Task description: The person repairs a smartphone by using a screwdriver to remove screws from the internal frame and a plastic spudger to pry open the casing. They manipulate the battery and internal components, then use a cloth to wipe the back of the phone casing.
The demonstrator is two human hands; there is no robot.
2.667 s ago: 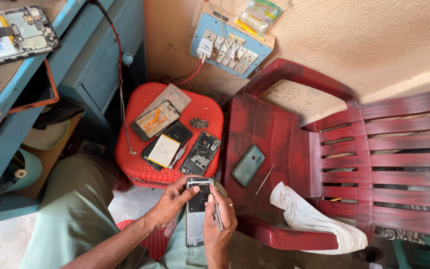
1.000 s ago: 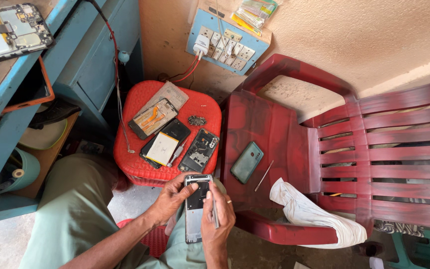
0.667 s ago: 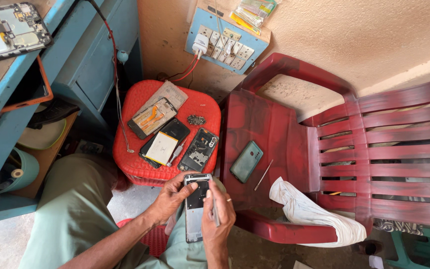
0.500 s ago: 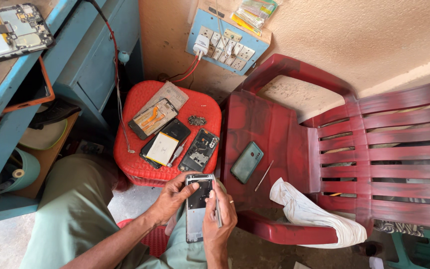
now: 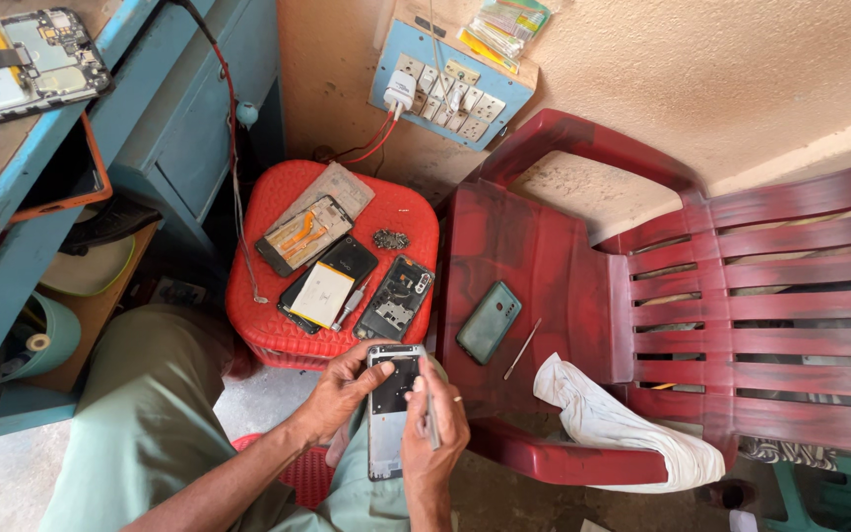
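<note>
My left hand (image 5: 339,392) grips the left edge of an opened phone (image 5: 389,414) with its back off, held over my lap. My right hand (image 5: 433,419) rests on the phone's right side and holds a thin metal tool (image 5: 428,411) against it. Just beyond the phone stands a red plastic stool (image 5: 258,310) carrying several dismantled phones, a battery (image 5: 323,295), a screwdriver (image 5: 351,302) and a small pile of screws (image 5: 390,239).
A red plastic chair (image 5: 583,286) on the right holds a green phone back cover (image 5: 489,321), a thin pick (image 5: 522,348) and a white cloth (image 5: 622,424). A blue switchboard (image 5: 450,87) hangs on the wall. A blue workbench (image 5: 71,167) with an opened phone (image 5: 22,61) stands left.
My hands and the phone have stayed nearly still; only the view has shifted slightly.
</note>
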